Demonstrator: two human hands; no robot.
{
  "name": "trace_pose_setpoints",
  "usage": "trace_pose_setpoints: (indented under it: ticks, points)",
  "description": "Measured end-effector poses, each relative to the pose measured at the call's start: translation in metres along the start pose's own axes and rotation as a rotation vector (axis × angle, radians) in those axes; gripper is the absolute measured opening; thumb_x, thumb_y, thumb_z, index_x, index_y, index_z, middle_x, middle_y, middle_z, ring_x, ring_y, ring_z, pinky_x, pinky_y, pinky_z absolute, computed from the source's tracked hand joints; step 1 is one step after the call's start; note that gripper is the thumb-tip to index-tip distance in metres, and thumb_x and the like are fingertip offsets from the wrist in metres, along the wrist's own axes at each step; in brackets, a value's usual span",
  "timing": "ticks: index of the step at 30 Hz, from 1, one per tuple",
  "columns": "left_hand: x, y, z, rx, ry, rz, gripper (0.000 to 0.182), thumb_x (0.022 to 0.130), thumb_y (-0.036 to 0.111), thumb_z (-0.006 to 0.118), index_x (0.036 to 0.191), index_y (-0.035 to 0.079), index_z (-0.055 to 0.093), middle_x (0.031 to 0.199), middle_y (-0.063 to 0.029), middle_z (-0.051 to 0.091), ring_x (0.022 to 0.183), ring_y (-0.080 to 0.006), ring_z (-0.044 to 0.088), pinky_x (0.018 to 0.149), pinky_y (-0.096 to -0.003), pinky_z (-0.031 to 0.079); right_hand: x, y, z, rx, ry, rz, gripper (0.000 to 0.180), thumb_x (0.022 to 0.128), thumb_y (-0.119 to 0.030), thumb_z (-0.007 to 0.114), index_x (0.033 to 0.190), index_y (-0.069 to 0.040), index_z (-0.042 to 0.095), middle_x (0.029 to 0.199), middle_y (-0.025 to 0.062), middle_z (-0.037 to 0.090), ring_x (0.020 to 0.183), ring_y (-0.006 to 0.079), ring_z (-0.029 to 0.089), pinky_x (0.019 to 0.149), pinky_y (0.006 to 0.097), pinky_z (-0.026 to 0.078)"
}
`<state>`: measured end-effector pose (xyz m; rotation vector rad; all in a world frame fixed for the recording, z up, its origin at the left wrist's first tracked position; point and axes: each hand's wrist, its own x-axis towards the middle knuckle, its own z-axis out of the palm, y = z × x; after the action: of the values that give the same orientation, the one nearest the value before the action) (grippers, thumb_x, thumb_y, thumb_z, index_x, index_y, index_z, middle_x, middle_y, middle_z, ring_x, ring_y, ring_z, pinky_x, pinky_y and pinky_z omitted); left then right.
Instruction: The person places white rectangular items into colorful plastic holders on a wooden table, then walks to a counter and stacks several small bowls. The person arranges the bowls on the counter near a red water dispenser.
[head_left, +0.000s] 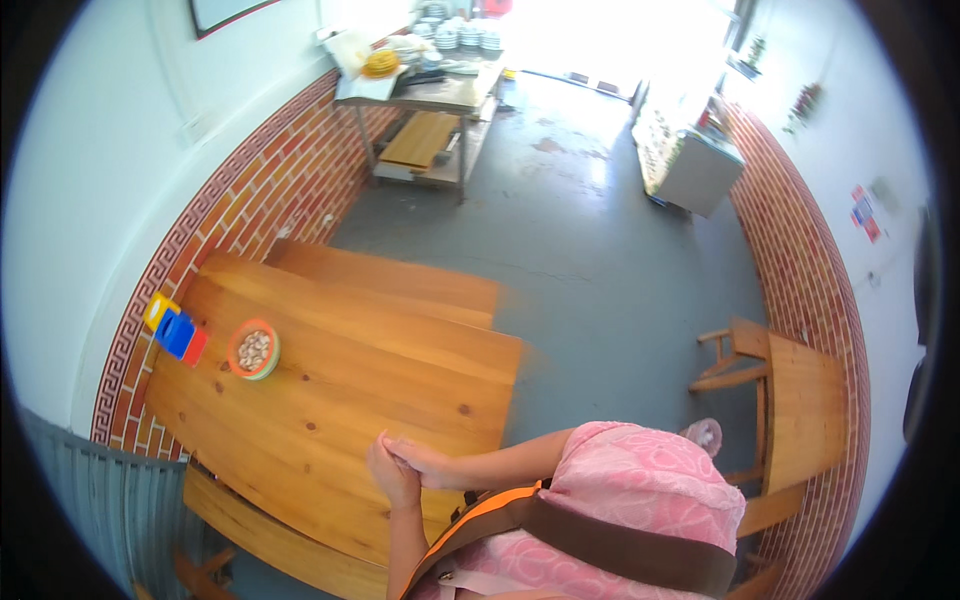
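My left hand (394, 474) and my right hand (427, 459) are pressed together above the near part of a wooden table (360, 390). The fingers overlap, and whether anything lies between the palms is hidden. Farther left on the tabletop stands a round bowl (276, 354) with an orange rim and a pale green side. It holds several pale, brownish pieces (253, 349) that look like garlic cloves. Neither hand touches the bowl.
Yellow, blue and red boxes (178, 333) stand by the brick-patterned wall. Wooden benches (390, 281) (277, 525) flank the table. Beyond are a metal table (450, 94) with stacked bowls (469, 36) and a cabinet (686, 169). Another wooden table (806, 405) stands at right.
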<state>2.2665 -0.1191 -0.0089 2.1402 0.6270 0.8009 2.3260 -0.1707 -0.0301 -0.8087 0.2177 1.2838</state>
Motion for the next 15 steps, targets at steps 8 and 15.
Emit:
trace_pose_setpoints:
  ticks: [8,15]
  points:
    - [-0.062,0.069,0.061,-0.136,-0.399,0.281,0.033,0.095,0.021,0.051,0.118,-0.002,0.057,0.104,-0.0215,0.06,0.098,-0.0409,0.055,0.086,-0.0493,0.042,-0.115,-0.006,-0.08,0.228,0.237,-0.398,0.024,0.104,-0.032,0.05,0.099,-0.011,0.059,0.093,0.0028,0.063,0.087,0.0147,0.06,0.08,0.0322,0.051]
    - [-0.115,0.163,0.131,-0.252,-0.697,0.444,0.036,0.089,0.01,0.048,0.123,-0.002,0.056,0.116,-0.023,0.061,0.109,-0.0413,0.055,0.098,-0.0489,0.041,-0.206,-0.022,-0.182,0.386,0.297,-0.69,0.029,0.106,-0.034,0.044,0.095,-0.011,0.056,0.09,0.0037,0.061,0.082,0.0164,0.058,0.074,0.0346,0.051]
